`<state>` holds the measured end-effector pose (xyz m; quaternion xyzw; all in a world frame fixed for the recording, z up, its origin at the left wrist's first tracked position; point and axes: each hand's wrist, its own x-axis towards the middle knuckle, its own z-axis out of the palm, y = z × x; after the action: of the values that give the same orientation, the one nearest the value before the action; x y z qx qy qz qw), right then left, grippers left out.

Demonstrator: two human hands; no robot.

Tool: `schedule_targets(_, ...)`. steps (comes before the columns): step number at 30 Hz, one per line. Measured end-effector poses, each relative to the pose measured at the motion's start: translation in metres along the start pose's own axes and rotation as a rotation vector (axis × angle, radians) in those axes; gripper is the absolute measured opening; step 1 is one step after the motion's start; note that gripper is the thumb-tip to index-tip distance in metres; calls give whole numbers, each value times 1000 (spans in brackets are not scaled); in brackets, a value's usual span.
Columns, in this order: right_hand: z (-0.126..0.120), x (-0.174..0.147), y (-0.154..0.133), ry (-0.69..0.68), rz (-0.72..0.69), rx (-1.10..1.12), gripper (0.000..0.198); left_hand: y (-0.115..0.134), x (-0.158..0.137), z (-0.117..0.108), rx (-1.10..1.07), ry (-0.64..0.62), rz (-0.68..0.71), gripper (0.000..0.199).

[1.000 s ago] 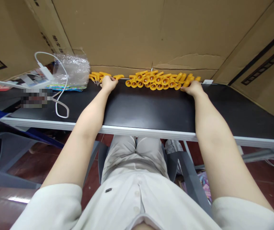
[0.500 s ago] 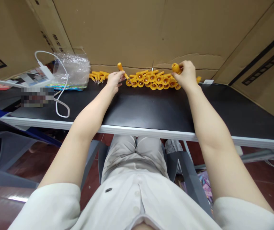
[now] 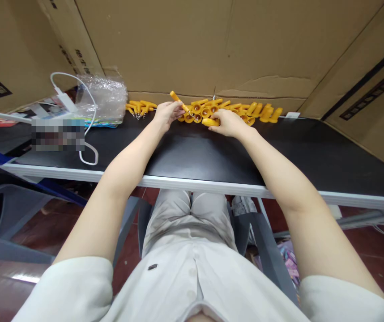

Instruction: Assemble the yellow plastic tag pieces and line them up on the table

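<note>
My left hand (image 3: pixel 170 114) is closed on a yellow T-handled corkscrew (image 3: pixel 175 96), its handle sticking up and tilted to the left. My right hand (image 3: pixel 230 123) grips a yellow plastic sleeve (image 3: pixel 211 122), held on its side and pointing toward my left hand. The two held pieces are close but apart. Behind and between the hands lies a stacked pile of yellow flared sleeves (image 3: pixel 197 118), their open ends facing me. Left of my left hand, several yellow corkscrews (image 3: pixel 141 107) lie with their metal spirals toward me.
Several yellow sleeves (image 3: pixel 270 113) stand to the right of the pile. Clear plastic bags (image 3: pixel 101 96) and a white cable (image 3: pixel 94 107) are on the left of the black tabletop (image 3: pixel 205 156). Cardboard walls (image 3: pixel 178 44) close off the back and sides.
My right hand has moved left and down from the right end of the pile toward my left hand, carrying a yellow sleeve. My left hand has shifted slightly right with the corkscrew.
</note>
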<state>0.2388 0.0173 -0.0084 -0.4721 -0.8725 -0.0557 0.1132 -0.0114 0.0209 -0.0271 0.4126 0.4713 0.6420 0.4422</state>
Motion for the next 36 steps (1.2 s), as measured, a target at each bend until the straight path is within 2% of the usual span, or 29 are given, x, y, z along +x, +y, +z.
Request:
schedule_targets(18,1,1,-2,8,18,81,34,4,-8,7,-41,-28,-2,16)
schedule_targets(22,3,3,0,42,-7,101,34,4,-12,8,-16,-110,-41,13)
schedule_targets(27,5,3,2,39,-9,84,32,1,-17,9,200,-251,-140,16)
schedule_targets(29,6,3,3,41,-7,87,32,-2,-17,9,296,-285,-125,33)
schedule_targets(33,8,5,7,77,-14,141,32,-10,-15,6,448,-321,19,90)
schedule_targets(34,9,6,8,90,-17,164,32,-11,-15,5,497,-339,68,97)
schedule_targets(36,10,7,11,114,-22,220,35,-14,-13,3,665,-376,201,96)
